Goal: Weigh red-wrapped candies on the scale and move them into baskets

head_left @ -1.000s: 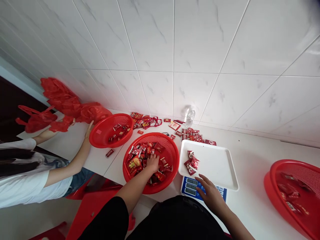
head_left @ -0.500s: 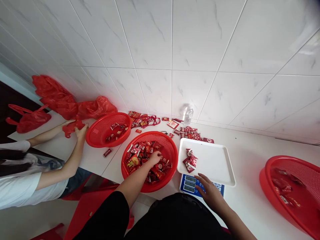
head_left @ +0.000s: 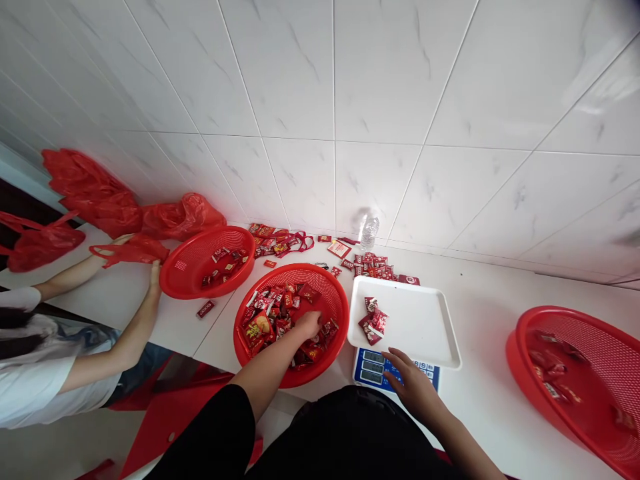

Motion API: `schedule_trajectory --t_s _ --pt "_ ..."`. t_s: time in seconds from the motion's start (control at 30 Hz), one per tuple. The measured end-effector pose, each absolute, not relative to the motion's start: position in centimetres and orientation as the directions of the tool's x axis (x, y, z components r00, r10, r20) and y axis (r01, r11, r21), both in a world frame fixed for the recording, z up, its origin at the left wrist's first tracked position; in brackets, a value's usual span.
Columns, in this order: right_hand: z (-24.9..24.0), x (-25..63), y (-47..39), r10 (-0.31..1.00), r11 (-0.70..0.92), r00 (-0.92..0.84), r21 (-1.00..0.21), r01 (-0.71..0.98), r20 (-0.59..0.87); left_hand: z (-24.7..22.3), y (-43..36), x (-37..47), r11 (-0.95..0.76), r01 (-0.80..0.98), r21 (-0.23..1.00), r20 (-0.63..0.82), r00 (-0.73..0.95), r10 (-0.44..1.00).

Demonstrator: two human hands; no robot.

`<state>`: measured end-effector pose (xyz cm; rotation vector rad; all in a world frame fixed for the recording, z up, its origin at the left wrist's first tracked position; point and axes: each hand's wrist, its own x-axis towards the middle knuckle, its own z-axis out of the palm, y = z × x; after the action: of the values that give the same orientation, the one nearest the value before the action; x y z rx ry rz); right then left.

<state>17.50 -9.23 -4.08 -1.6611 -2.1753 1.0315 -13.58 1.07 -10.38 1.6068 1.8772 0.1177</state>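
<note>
My left hand is down inside the middle red plastic basket, its fingers curled among red wrapped snack packets. Whatever those fingers hold is hidden. Over the blue keypad of a digital scale hovers my right hand, empty, with fingers apart; I cannot tell if it touches the keys. The scale's white tray carries a small pile of red packets on its left side.
Behind the tray lie more red packets and a clear bottle. Another red basket stands at right, one more at left. Further left, a co-worker's hands handle a red plastic bag, with bulging red bags beyond.
The view has shifted slightly right. My left hand has curled inward among the packets. My right hand stays over the scale. The co-worker's red bag is now spread wider.
</note>
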Motion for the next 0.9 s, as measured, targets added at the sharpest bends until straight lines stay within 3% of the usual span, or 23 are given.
schedule_trajectory --t_s 0.33,0.37,0.47,0.57,0.73,0.9 --pt "-4.1 17.6 -9.0 0.903 0.099 -0.339 -0.639 0.762 -0.264 -4.1 3.1 -11.6 0.229 0.673 0.704 -0.226 -0.094 0.97" --pt "-4.1 17.6 -9.0 0.903 0.1 -0.34 -0.642 0.76 -0.262 -3.4 3.2 -10.5 0.213 0.621 0.754 -0.213 -0.075 0.974" --pt "-3.9 17.5 -8.9 0.904 0.102 -0.342 -0.645 0.757 -0.257 -2.1 3.4 -7.0 0.27 0.243 0.931 -0.287 0.037 0.957" --pt "-3.8 17.4 -9.0 0.903 0.106 -0.346 -0.648 0.754 -0.255 -2.5 3.4 -3.9 0.4 0.011 0.917 -0.398 0.125 0.909" --pt "-3.8 18.0 -9.1 0.907 0.102 -0.339 -0.652 0.751 -0.249 -3.1 3.2 -2.1 0.453 0.047 0.89 -0.453 0.202 0.868" --pt "-3.9 18.4 -9.3 0.913 0.068 -0.307 -0.642 0.764 -0.269 -2.9 3.5 -3.0 0.292 0.22 0.931 -0.345 0.26 0.902"
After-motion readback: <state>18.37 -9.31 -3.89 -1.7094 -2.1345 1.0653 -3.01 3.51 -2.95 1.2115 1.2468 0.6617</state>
